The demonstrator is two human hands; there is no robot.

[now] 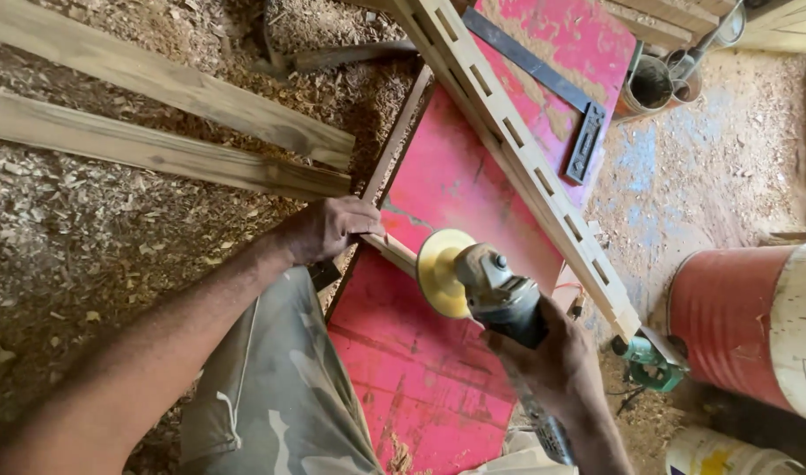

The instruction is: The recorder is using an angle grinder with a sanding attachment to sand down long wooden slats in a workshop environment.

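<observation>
My right hand [553,365] grips the dark body of an angle grinder [500,295] with a yellow sanding disc [440,271]. The disc faces a thin wooden strip [394,251] lying across the red workbench [447,361]. My left hand [333,227] presses down on the left end of that strip, at the bench's edge. A long slotted wooden rail [526,158] runs diagonally over the bench just beyond the disc.
A metal square [553,88] lies on the red top at the back. Two planks [183,114] rest on sawdust-covered ground at left. A red and white drum [755,325], a green tool [654,365], a white bucket [720,453] and tins [663,84] stand at right.
</observation>
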